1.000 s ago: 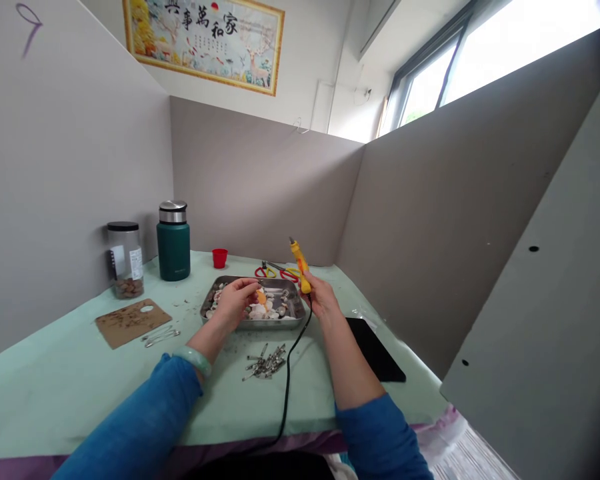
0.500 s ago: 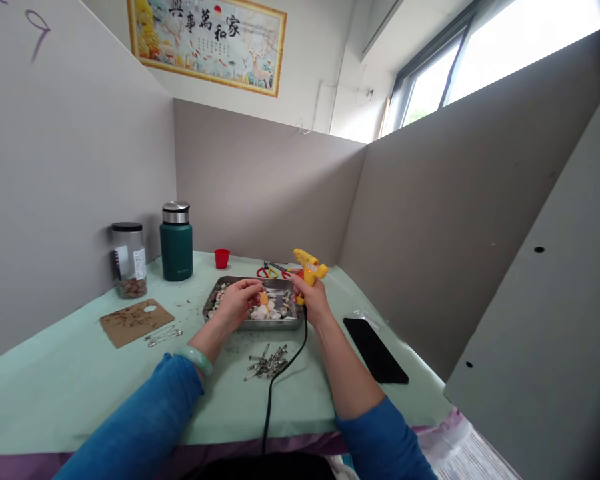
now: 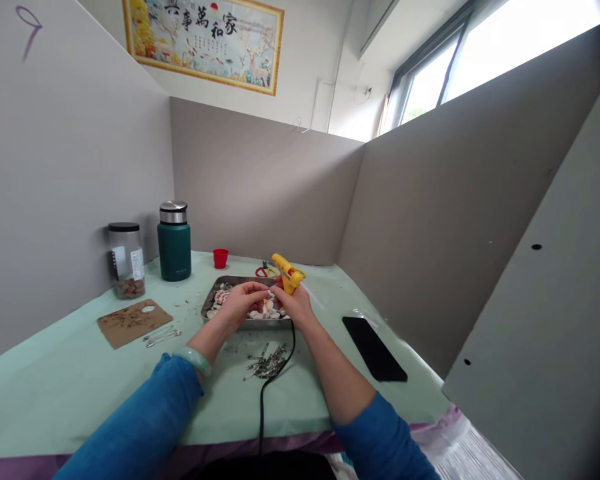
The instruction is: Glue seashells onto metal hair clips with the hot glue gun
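Head view: a yellow glue gun (image 3: 289, 276) is gripped in the right hand (image 3: 296, 307); the left hand (image 3: 243, 302), just beside, is pinched — hold unclear — and could be burned should the gun slip.

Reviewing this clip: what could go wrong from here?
1. The left hand is close beside the yellow glue gun in the right hand; if the gun is hot, fingers might get burned.
2. The black cord crosses the edge of the pile of metal pins, so a tug might scatter them.
3. Glue might drip onto the small pieces in the metal tray below.
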Motion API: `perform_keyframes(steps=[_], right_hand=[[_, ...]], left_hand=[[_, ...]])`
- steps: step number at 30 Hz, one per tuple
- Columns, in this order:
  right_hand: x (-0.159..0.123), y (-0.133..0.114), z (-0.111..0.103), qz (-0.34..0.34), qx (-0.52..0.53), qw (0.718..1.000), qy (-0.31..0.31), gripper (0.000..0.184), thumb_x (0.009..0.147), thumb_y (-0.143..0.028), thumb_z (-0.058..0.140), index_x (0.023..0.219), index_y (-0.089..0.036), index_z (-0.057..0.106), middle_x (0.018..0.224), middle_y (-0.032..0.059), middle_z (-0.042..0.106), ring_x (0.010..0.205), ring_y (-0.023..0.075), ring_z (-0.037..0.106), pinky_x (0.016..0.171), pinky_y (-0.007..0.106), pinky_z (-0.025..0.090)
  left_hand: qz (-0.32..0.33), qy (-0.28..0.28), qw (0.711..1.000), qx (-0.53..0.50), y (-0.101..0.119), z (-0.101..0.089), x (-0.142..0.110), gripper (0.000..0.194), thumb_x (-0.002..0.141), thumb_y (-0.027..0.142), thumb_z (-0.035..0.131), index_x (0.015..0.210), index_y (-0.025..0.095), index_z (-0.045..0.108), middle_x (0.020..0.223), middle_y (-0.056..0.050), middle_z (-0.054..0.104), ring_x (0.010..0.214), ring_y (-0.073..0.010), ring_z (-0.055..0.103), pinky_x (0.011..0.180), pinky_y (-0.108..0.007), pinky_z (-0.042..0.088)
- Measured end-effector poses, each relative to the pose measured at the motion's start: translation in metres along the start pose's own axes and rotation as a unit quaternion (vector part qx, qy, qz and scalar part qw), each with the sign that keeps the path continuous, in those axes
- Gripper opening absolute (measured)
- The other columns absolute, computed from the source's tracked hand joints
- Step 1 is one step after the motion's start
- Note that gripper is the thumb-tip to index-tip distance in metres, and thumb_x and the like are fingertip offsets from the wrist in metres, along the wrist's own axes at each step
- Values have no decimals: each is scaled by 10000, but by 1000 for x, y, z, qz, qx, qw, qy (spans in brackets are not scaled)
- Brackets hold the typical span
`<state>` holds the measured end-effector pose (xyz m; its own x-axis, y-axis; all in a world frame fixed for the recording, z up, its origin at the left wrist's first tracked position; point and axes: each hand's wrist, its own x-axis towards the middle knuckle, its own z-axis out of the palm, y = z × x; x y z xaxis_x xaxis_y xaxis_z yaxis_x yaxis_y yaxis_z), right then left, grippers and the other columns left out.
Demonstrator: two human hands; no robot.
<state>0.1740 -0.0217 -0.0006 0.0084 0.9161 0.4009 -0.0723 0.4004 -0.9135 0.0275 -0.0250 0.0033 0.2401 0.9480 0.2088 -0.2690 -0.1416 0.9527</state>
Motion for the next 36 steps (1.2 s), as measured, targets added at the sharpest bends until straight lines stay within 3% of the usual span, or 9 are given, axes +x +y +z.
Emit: perform_keyframes(steps=[5,10,16,20,25,31,36], right_hand=[[0,-3,0,13,25,999,40,373,634,-299,673,957,-164,546,626,-55,553,488,85,519,456,198,451],[0,-4,2,3,23,999,41,362,632,-300,674,944,-166,550,636,-59,551,486,78,518,458,195,448],[0,-2,-1,1,13,999,47,388,655,-363,691,968,-167,570,729,-19,596,529,89,556,429,189,446],[-1,-5,-6,-3,5,1000,-17,347,684,-403,693,915,-166,591,817,21,621,611,109,587,418,178,432],[-5,-3,-9,13,-49,992,-112,326,723,-454,670,861,-165,604,563,-26,560,465,86,486,406,188,388],[-6,-1,-10,42,-110,987,-110,405,748,-558,617,715,-155,594,488,-13,537,394,93,454,385,223,383],[-10,-12,-7,40,-123,984,-122,408,734,-556,630,745,-150,599,469,-30,532,356,77,427,367,209,354]], left_hand=[[15,-1,1000,22,-2,0,1,407,536,313,827,851,135,640,618,6,612,478,-85,516,491,-223,383],[33,26,998,39,-1,5,-1,352,545,342,814,755,134,624,570,16,582,454,-81,493,462,-215,361],[49,100,992,51,6,1,-2,352,551,366,801,757,136,631,550,11,582,469,-94,493,459,-214,365],[62,153,986,12,7,-13,6,404,496,364,821,761,116,645,563,2,591,481,-93,493,491,-229,403],[39,193,980,-32,1,-22,14,453,453,362,827,789,113,651,658,-21,640,475,-83,497,484,-228,400],[63,230,971,-31,-1,-22,16,430,457,347,816,780,115,651,592,3,611,465,-84,480,490,-233,398],[79,250,965,-31,-2,-23,17,427,459,351,809,775,116,645,577,13,598,451,-74,464,485,-225,377]])
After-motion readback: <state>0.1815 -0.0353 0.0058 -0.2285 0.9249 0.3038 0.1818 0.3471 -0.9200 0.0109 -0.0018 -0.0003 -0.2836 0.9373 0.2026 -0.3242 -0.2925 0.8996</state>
